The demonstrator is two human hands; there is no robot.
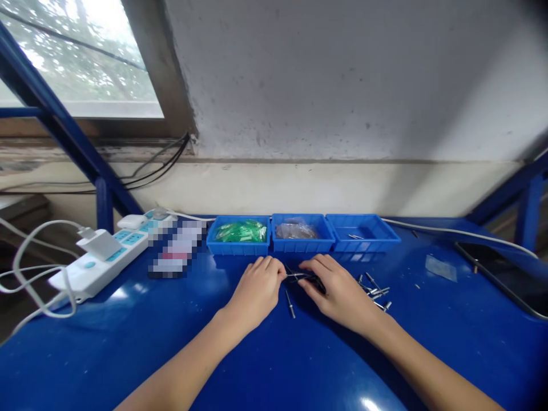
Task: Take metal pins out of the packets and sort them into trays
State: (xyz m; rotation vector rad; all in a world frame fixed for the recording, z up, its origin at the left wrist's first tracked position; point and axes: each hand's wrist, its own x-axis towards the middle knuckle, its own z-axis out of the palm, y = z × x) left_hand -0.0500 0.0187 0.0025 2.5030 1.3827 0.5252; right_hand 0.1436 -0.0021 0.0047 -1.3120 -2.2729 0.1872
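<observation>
Forearms: two bare forearms [201,357] reach in from the bottom edge, nearest the camera, over a glossy blue worktop [265,371].
Left hand: the left hand [260,288] is narrowed, thumb and forefinger pinched on a thin metal piece [294,275] that points toward the other hand.
Right hand: the right hand [338,288] curls low over the worktop, thumb and forefinger slightly apart near the other end of that piece. A dark object [317,283] is partly hidden beneath its fingers; whether it grips anything, I cannot tell.
Loose pin: one metal pin [290,303] with a thicker end lies on the worktop between the hands, nearer the camera than the held piece.
Metal pile: several similar silver pins [379,294] lie jumbled just to the right of the right hand.
Blue bins: three stand in a row beyond the hands. The left bin [238,249] holds green packets [242,231], the middle bin [303,246] clear or brownish packets [296,230], and the right bin [366,245] a few small metal pieces [355,236].
Right side: a small clear bag [440,268] lies near a dark phone-like slab [509,279].
Left side: a white power strip [96,265] carries a white charger [101,245], beside a pixelated object [177,250].
Background: a pale, marked wall [334,85], with a window [103,63] at upper left.
</observation>
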